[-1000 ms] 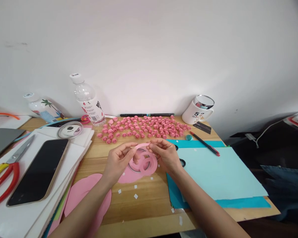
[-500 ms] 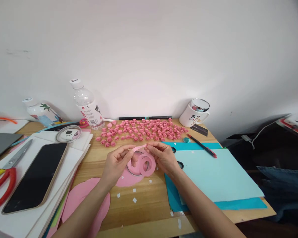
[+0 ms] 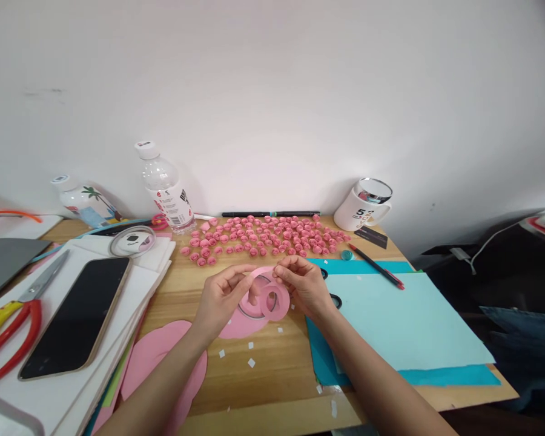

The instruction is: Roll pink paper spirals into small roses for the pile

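A curled pink paper spiral strip (image 3: 278, 309) hangs between my two hands over the table. My left hand (image 3: 222, 298) pinches the strip's left part between thumb and fingers. At its upper end, the fingertips of my right hand (image 3: 302, 282) are pressed together on the paper. Beneath the strip lies a pink scalloped paper piece (image 3: 243, 326) with a dark-edged ring on it, partly covered by the strip and my fingers. Many small rolled pink paper roses (image 3: 263, 233) are spread just beyond my hands. Another pink scalloped paper (image 3: 163, 348) lies under my left forearm.
Left are a phone (image 3: 77, 315), red-and-yellow scissors (image 3: 16, 327) and stacked paper (image 3: 104, 381). Bottles (image 3: 170, 197) and a mug (image 3: 363, 206) stand by the wall. Light-blue sheets (image 3: 404, 321), a pen (image 3: 376, 266) and black-handled scissors (image 3: 335, 301) lie right. White scraps (image 3: 251, 363) dot the table.
The whole view has shifted slightly, so things appear a little further right. Both hands still pinch the strip, whose top section has turned to show more of its flat side.
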Demonstrator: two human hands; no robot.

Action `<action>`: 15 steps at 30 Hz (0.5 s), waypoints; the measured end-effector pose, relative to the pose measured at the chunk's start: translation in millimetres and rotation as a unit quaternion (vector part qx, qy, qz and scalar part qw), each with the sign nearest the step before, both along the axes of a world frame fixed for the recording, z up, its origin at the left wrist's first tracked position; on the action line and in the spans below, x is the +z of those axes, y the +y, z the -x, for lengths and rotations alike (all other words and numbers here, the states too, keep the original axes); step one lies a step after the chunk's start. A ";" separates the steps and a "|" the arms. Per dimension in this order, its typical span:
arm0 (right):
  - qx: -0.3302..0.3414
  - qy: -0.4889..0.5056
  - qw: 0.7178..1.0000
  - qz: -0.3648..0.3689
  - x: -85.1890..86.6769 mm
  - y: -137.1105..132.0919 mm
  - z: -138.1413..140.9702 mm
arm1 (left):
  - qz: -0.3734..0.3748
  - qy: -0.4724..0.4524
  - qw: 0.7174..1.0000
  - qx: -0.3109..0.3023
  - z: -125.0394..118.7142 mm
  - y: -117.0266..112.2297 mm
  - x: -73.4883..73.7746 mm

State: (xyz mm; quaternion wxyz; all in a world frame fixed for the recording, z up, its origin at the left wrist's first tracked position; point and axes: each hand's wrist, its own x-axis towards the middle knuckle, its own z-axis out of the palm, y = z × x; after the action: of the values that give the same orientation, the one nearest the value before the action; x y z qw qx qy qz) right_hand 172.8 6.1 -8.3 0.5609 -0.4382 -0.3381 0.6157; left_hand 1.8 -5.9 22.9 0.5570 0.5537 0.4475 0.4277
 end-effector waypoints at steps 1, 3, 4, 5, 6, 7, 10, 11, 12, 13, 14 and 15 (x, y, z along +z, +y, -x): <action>0.001 -0.003 1.000 -0.005 0.7 -0.4 0.3 | 0.001 -0.001 1.000 -0.001 0.2 0.0 -0.3; -0.001 0.000 1.000 -0.009 1.5 -0.9 0.6 | 0.004 -0.001 1.000 0.000 0.8 0.3 -1.0; -0.002 0.000 1.000 -0.008 1.6 -1.0 0.7 | 0.004 -0.001 1.000 0.002 1.2 0.7 -1.4; -0.002 0.000 1.000 -0.005 1.6 -0.9 0.8 | 0.004 -0.001 1.000 0.005 1.5 1.1 -1.8; 0.000 -0.001 1.000 -0.002 1.5 -0.8 0.7 | 0.003 -0.001 1.000 0.009 1.7 1.5 -2.3; 0.004 -0.001 1.000 0.000 1.5 -0.5 0.7 | 0.001 -0.001 1.000 0.012 1.9 2.0 -2.7; 0.015 0.004 1.000 -0.005 1.6 0.5 0.1 | -0.002 -0.003 1.000 0.015 1.8 2.8 -3.7; 0.016 0.004 1.000 -0.009 1.7 0.8 -0.1 | -0.002 -0.003 1.000 0.016 1.5 2.8 -4.0; 0.016 0.004 1.000 -0.013 2.0 1.0 -0.3 | -0.001 -0.005 1.000 0.016 1.2 2.7 -4.1; 0.017 0.003 1.000 -0.016 2.3 1.1 -0.4 | 0.004 -0.006 1.000 0.015 0.7 2.5 -4.1; 0.020 0.001 1.000 -0.020 2.5 0.9 -0.4 | 0.011 -0.008 1.000 0.012 0.1 2.2 -4.0; 0.023 0.000 0.999 -0.023 2.7 0.6 -0.2 | 0.022 -0.009 1.000 0.008 -0.5 1.7 -3.9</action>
State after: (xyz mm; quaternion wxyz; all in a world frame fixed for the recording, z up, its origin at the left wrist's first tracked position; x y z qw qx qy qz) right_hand 173.0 6.8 -5.6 0.5568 -0.4171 -0.3624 0.6203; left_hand 2.3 -4.1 19.0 0.5698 0.5338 0.4559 0.4272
